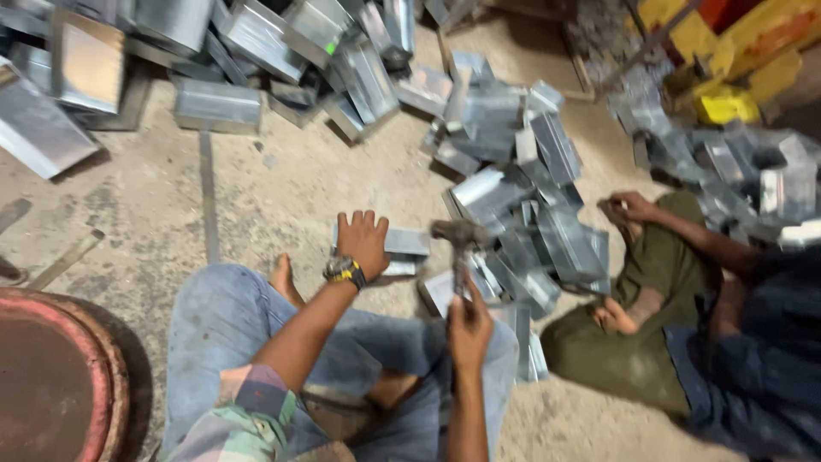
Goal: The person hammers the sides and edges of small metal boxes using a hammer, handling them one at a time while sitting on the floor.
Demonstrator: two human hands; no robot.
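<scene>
Seated on the concrete floor [282,184], I press my left hand [363,242], fingers spread flat, on a folded sheet-metal piece [405,244] just ahead of my knees. My right hand [469,329] is wrapped tight around the handle of a hammer [459,239], its head raised just beside that piece. Further right, a co-worker's hand [624,208] reaches into a heap of metal pieces [530,197].
</scene>
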